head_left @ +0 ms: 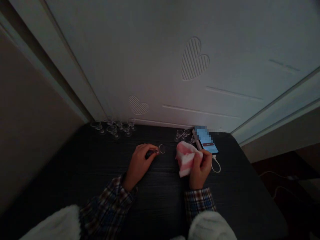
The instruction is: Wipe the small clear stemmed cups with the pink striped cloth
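Note:
Above the middle of the dark table, my left hand [140,160] pinches a small clear stemmed glass [162,149] by its stem end. The glass is tipped sideways, its round rim pointing right. My right hand [200,168] is closed on a bunched pink-and-white cloth [186,159], which hangs to the left of the fingers. A gap separates the cloth from the glass. Just behind the cloth stand a few similar small glasses [179,134], one of them partly hidden by it.
More small stemmed glasses [112,129] are grouped at the table's back left. A lit phone [206,140] leans at the back right, with a white cable [217,166] beside it. Behind the black table [155,206] rises a white panel [155,60] with raised hearts.

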Tool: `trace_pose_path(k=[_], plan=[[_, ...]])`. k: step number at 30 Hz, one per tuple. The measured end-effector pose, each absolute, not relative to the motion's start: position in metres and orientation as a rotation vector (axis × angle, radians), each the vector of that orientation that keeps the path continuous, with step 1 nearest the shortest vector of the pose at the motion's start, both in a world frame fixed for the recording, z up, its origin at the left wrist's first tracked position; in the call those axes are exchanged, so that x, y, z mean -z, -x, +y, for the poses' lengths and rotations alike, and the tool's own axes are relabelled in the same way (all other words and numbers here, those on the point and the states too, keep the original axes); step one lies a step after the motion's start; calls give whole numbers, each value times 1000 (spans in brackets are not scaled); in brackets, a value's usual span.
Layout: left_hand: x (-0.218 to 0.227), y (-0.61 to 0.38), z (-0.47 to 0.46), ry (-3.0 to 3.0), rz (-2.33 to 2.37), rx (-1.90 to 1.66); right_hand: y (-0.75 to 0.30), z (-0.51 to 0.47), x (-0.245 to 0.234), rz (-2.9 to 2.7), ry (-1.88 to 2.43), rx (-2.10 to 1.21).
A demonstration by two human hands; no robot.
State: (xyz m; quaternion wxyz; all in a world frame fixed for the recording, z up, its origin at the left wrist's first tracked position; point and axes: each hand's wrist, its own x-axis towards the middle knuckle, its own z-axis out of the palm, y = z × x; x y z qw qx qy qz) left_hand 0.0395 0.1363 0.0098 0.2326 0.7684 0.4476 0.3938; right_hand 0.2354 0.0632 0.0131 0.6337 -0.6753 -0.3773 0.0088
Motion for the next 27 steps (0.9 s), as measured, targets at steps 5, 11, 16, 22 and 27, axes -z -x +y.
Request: trace_pose_path(k=[5,11,16,22,27], plan=[[-9,-67,146,-2224,1254,-1166,-250,43,-8,-1074,1690,-39],[-4,-98,154,-2091,1080,-1082,-253,44,-9,-1060,1751,12],[-4,-109,159,-1991,998,-1041,-265,39,-11,-1042,1793,118],[-5,-122,161,-2000,1020,-938,-282,30,-15,-772,1828,266],[0,-142,162,-1944,1065,-970,-280,32,-16,-809,1840,264]])
